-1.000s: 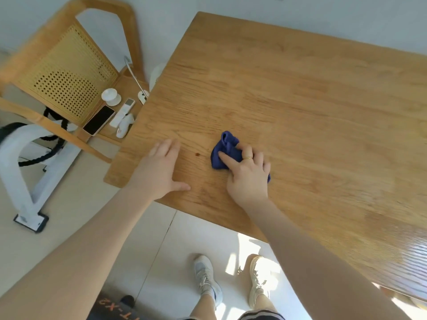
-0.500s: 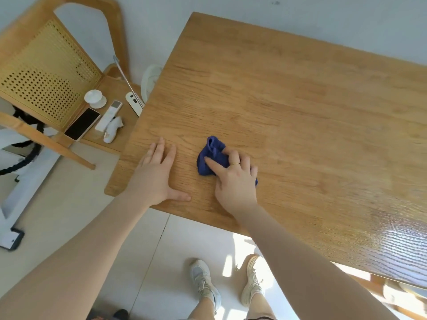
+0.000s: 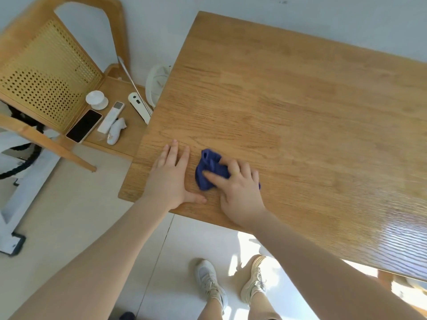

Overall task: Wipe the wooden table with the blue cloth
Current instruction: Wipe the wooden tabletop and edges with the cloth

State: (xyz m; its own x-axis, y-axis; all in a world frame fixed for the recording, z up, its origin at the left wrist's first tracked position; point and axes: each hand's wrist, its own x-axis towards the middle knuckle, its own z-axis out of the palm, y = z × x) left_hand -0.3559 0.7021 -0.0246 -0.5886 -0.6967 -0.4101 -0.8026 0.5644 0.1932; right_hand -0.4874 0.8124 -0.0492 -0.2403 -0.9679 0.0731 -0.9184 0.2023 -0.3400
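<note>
I am seeing right hand (image 3: 240,188) pressing bunched blue cloth (image 3: 209,170), fingers curling over it | cloth lying near wooden table (image 3: 300,112) front-left corner | left hand (image 3: 171,179) resting flat just beside, fingers straight together, thumb out

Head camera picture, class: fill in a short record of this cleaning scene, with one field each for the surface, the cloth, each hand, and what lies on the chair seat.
surface: wooden table, bare apart from the cloth and hands
cloth: blue cloth, bunched, near the table's front left corner
right hand: on top of the cloth, fingers curled over it
left hand: flat on the table, fingers straight, beside the cloth
chair seat: phone, white remote, small white cup
</note>
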